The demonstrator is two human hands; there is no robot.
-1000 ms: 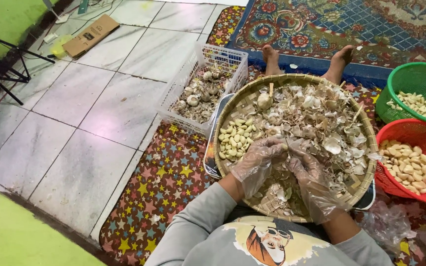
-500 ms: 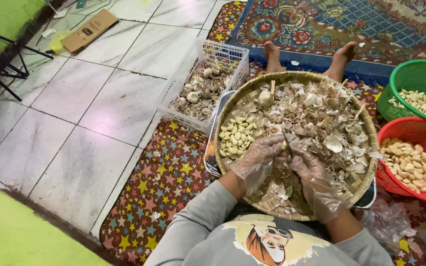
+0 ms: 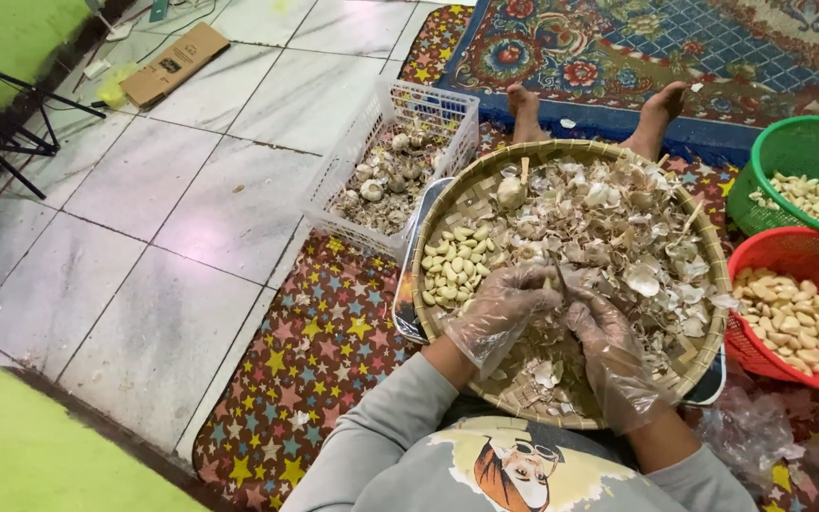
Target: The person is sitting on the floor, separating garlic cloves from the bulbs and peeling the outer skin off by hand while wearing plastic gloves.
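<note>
- woven round bamboo tray [image 3: 447, 213] on the lap, heaped with papery garlic skins [image 3: 618, 228], pile of peeled cloves [image 3: 457, 264] along its left side.
- left hand [image 3: 502, 308] in a clear plastic glove, fingers curled together over the middle of the tray, pinching something small; too hidden under the glove to tell what.
- right hand [image 3: 609, 346], gloved likewise, thumb and fingers drawn in toward the left fingertips, touching or nearly so; thin dark blade-like sliver [image 3: 559, 277] sticking up between the two, holder unclear.
- white plastic crate [image 3: 447, 104] of unpeeled garlic bulbs just beyond the tray's left rim, on the star-patterned mat [image 3: 296, 370].
- red basket [image 3: 779, 251] of peeled cloves touching the tray's right edge, green basket [image 3: 798, 142] with fewer cloves behind it.
- bare feet [image 3: 523, 104] resting past the tray, against the blue patterned carpet [image 3: 618, 47].
- grey sleeves at the bottom, pale floor tiles [image 3: 163, 256] to the left, flat cardboard box [image 3: 177, 62] far off near the green wall.
</note>
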